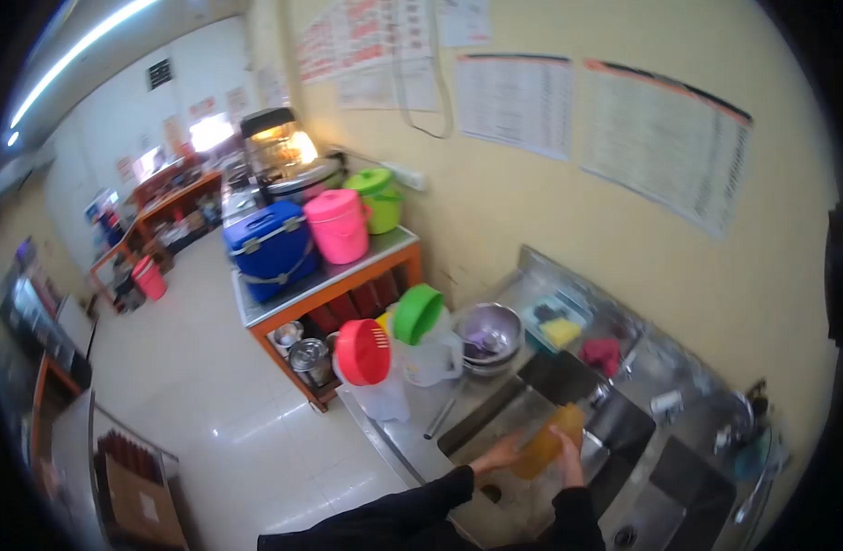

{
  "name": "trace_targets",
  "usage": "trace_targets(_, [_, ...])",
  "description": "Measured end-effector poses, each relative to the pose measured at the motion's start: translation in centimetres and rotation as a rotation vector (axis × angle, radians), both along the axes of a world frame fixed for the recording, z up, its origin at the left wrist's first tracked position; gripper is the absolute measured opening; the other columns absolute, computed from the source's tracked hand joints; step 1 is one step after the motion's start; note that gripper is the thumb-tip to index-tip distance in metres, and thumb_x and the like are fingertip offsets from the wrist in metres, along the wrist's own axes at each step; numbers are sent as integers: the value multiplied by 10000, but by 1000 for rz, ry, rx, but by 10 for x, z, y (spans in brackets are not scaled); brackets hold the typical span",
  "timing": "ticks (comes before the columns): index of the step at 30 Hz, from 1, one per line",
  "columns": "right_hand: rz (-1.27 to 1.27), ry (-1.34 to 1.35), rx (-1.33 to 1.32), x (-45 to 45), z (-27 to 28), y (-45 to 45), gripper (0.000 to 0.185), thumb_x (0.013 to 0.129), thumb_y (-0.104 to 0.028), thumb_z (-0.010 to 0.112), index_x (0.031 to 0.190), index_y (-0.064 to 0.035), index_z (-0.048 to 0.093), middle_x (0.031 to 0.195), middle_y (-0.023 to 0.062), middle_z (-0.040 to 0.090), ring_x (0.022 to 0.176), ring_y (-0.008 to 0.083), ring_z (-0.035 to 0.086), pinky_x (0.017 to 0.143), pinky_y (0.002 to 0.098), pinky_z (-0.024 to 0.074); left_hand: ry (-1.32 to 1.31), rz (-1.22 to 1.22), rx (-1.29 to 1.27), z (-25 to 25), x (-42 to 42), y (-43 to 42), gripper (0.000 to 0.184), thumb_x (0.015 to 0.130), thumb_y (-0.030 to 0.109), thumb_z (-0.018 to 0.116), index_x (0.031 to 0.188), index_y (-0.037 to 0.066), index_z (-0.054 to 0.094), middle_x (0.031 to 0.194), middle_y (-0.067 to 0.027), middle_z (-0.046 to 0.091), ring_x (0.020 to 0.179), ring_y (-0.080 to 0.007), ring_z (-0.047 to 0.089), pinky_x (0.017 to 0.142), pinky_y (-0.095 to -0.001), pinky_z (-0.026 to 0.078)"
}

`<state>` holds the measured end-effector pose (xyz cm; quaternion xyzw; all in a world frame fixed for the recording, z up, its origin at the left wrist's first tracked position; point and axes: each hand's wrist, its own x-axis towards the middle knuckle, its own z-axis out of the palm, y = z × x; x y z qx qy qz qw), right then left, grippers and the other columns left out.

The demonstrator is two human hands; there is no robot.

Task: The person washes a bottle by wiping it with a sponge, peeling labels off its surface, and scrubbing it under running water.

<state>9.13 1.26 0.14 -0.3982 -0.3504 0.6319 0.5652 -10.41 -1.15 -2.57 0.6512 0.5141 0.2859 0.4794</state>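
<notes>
Over the left sink basin (481, 418), a translucent amber-yellow plastic container (535, 454) is held tilted between both hands. My right hand (569, 448) grips its right side, with the fingers along the wall. On the other side, my left hand (500, 454) is closed against the container's lower left edge; part of its fingers is hidden. Blur leaves the container's exact kind unclear. Left of the basin stand a clear pitcher with a green lid (418, 314) and another with a red lid (362, 353).
Stacked metal bowls (490, 332) sit behind the basin, beside a tray with a yellow sponge (560, 332) and a red cloth (601, 354). A second basin (683, 487) lies right. A blue cooler (271, 248) and a pink bucket (339, 228) stand on a side table.
</notes>
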Motion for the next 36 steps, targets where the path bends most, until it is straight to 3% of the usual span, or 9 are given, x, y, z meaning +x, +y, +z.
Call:
trace_targets(3, [43,-35,-7,9,-24,6,442,770,-24,740,1160,-32,533,957,72,626,943,185,625,840,331,512,-14,33,-114,-37,-19,-9,743,858,377,659,1434,42,329,1427,-200,406,1231,-311,485,1016,-381,398])
trace_targets(7, [-289,-426,60,2,-23,21,882,605,-221,901,1286,-44,370,1128,91,599,1069,232,579,941,374,459,-135,87,-165,-16,-29,-12,612,870,270,667,1388,65,414,1360,-173,483,1213,-257,507,966,-366,437])
trace_targets(11, [-366,-729,-140,-2,28,6,883,584,-261,912,1280,-49,412,1143,98,619,1074,226,587,947,363,453,-138,149,-246,29,-19,-15,519,871,205,655,1339,62,483,1302,-180,530,1169,-241,530,924,-336,452])
trace_targets(14, [-250,-287,34,1,25,8,865,567,-291,913,1263,-56,454,1130,99,634,1072,241,599,943,374,457,-162,115,-255,34,-18,-10,543,871,205,656,1355,63,457,1330,-191,496,1207,-261,501,964,-355,432])
trace_targets(17, [-483,-861,-168,-4,57,-9,756,602,-205,902,1210,-64,475,1103,75,645,1030,182,616,895,342,493,-158,134,-308,40,-10,-13,560,871,202,652,1370,68,437,1353,-193,474,1231,-275,480,982,-367,423])
trace_targets(20, [-336,-429,19,4,11,4,791,603,-247,895,1250,-89,468,1110,76,650,1041,204,620,899,347,489,-188,122,-268,33,-8,-2,583,864,204,658,1382,77,422,1364,-210,457,1241,-294,471,994,-381,413])
trace_targets(23, [-434,-892,-149,0,44,-7,854,594,-285,895,1293,-87,447,1140,81,634,1071,222,605,932,364,464,-179,94,-269,31,0,-4,632,853,202,668,1404,84,381,1375,-239,430,1265,-317,446,1014,-389,394])
trace_targets(26, [-122,-419,45,13,23,9,874,590,-302,891,1302,-91,430,1159,101,630,1089,248,602,938,375,463,-154,35,-233,40,2,2,696,838,183,677,1428,92,319,1390,-261,395,1295,-331,406,1037,-395,367])
trace_targets(36, [-439,-742,-22,3,35,-4,873,641,-202,882,1330,-68,363,1196,88,591,1099,188,575,947,343,453,-68,-38,-104,31,27,24,989,715,212,798,1448,14,164,1388,-255,364,1327,-359,340,1071,-400,325])
